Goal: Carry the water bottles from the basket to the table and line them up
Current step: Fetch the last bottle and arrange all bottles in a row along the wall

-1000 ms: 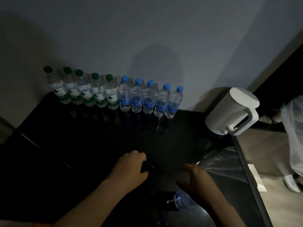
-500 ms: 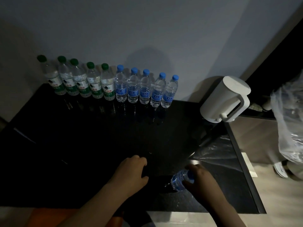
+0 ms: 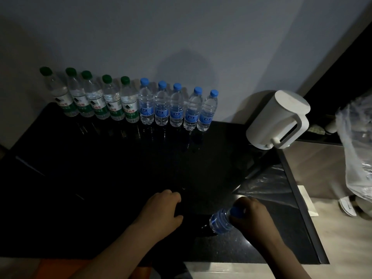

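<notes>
Now the right hand (image 3: 250,217) clamps its fingers round a blue-capped bottle (image 3: 220,222) near the black table's (image 3: 100,188) front edge; ten full bottles (image 3: 146,106) line its back edge, and the left hand (image 3: 161,211) rests there, loosely curled.

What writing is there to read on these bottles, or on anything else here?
"天山", then a blurred third character: green-capped bottle nearest the blue ones; its four neighbours' labels are too blurred.
Blue-capped bottles: white logo, unreadable.
Held bottle in the right hand: nothing readable.
White kettle: no text.

White kettle (image 3: 269,121) by wall (image 3: 181,37); clear plastic bag (image 3: 358,156), prob., far rt.
</notes>
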